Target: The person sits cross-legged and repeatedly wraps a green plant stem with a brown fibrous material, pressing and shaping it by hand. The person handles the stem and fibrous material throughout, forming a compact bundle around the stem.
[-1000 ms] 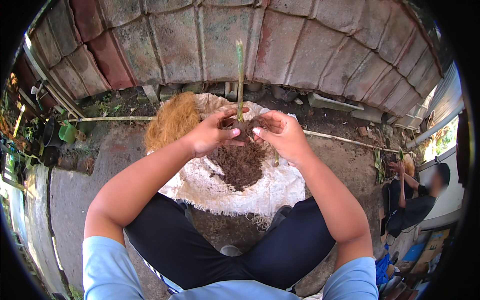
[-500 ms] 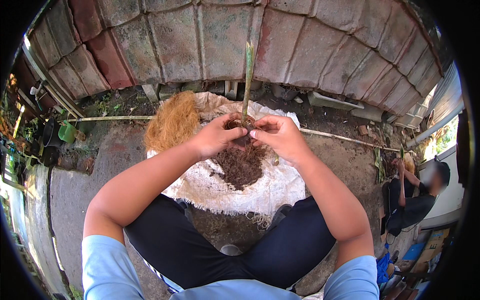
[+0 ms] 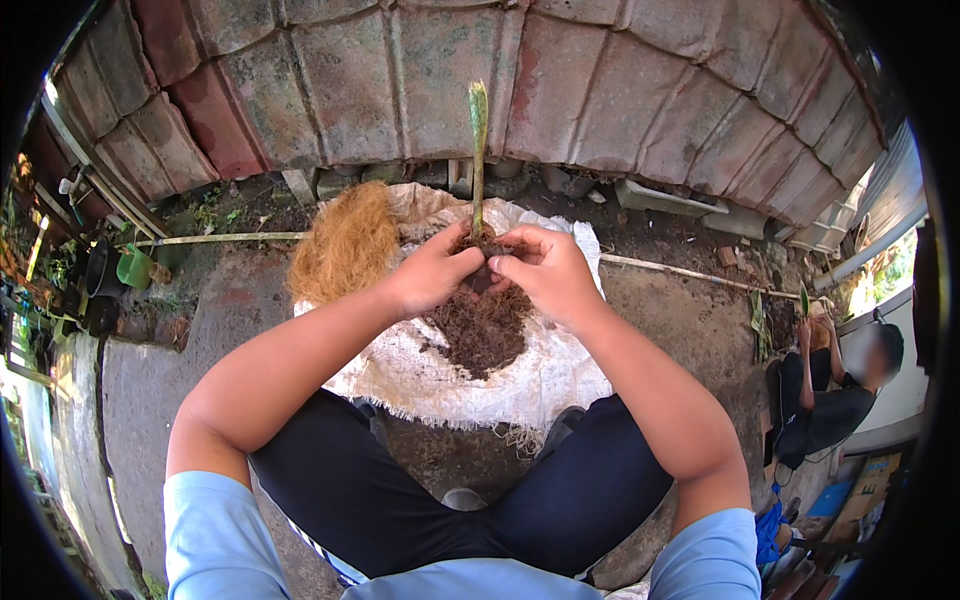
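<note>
Between my hands stands a thick green plant stem (image 3: 479,165) with a cut-looking top, nearly upright. Its base is a dark root ball (image 3: 484,252) of soil and brown fibres. My left hand (image 3: 437,272) is closed on the left side of this clump, thumb toward me. From the other side my right hand (image 3: 546,272) grips it with bent fingers, the thumb at the front. Underneath lies a heap of dark soil (image 3: 480,345) on a white woven sack (image 3: 390,378). My fingers hide part of the root ball.
A mound of orange-brown fibre (image 3: 345,245) sits on the sack's left side. Beyond it a low tiled roof (image 3: 450,90) slopes across. Thin poles (image 3: 690,276) lie along the ground. At the right another person (image 3: 835,395) sits holding a plant. A green pot (image 3: 134,265) is far left.
The stem has shifted slightly left and leans less to the right. My right hand has moved a little inward, its fingers bent closer round the root ball. My left hand stays nearly in place.
</note>
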A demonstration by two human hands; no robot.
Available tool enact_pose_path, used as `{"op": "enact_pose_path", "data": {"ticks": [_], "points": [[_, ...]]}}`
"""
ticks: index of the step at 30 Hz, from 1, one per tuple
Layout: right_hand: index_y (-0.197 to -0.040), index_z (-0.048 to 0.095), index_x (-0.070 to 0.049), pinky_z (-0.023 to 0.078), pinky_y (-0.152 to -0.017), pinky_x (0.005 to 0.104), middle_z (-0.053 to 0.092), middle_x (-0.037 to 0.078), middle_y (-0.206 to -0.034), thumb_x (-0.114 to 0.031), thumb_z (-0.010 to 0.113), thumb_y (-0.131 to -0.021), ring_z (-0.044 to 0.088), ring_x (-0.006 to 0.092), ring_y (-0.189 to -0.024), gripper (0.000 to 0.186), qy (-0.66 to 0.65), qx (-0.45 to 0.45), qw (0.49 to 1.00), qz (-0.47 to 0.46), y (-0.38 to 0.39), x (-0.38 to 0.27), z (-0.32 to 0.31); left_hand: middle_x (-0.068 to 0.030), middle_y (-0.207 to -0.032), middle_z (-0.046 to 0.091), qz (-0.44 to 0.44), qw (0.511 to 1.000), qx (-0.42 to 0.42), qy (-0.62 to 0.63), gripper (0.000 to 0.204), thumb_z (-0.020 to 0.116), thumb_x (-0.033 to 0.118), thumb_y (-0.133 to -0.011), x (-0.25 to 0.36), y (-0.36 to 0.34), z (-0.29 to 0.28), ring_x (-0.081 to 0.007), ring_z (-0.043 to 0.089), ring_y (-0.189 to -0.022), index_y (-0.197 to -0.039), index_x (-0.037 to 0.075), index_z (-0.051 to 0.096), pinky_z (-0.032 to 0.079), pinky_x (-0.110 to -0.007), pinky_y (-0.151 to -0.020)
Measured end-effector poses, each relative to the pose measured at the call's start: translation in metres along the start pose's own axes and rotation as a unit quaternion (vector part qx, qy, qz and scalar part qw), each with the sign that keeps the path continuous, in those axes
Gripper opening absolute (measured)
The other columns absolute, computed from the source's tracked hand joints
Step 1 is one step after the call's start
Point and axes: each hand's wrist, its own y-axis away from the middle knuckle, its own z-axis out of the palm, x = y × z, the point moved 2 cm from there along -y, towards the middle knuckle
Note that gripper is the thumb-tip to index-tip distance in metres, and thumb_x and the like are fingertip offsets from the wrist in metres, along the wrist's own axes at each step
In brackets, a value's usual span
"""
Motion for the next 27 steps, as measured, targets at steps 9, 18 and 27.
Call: {"op": "enact_pose_path", "data": {"ticks": [9,18,27], "points": [[-0.118,0.062,0.007,0.059,-0.072,0.0307,0.067,0.011,-0.103,-0.005,0.063,-0.096,0.068,0.017,-0.083,0.025,-0.168,-0.015,0.979,0.112,-0.001,-0.003,-0.016,-0.0136,-0.115,0.066,-0.036,0.991,-0.036,0.124,0.036,0.042,0.01,-0.104,0.012,0.006,-0.01,-0.0267,0.069,-0.101,-0.139,0.005,0.045,0.056,-0.04,-0.083],[-0.117,0.069,0.001,0.056,-0.069,0.0299,0.071,0.006,-0.089,-0.014,0.064,-0.099,0.066,0.0128,-0.076,0.024,0.179,0.002,0.97,0.161,-0.009,0.037,-0.042,-0.0198,-0.126,0.063,-0.011,0.99,-0.039,0.134,0.036,0.044,0.008,-0.103,0.022,0.008,-0.021,-0.0339,0.068,-0.111,-0.138,0.005,0.045,0.055,-0.043,-0.089],[-0.132,0.062,0.0,0.055,-0.093,0.0358,0.07,0.015,-0.108,-0.055,0.05,-0.104,0.068,0.0278,-0.111,0.063,0.216,0.08,0.962,0.143,-0.014,0.047,-0.034,-0.0151,-0.134,0.061,0.008,1.0,-0.009,-0.005,0.042,0.059,0.019,-0.105,0.018,0.003,-0.016,-0.0266,0.06,-0.126,-0.141,0.005,0.044,0.046,-0.041,-0.107]]}}
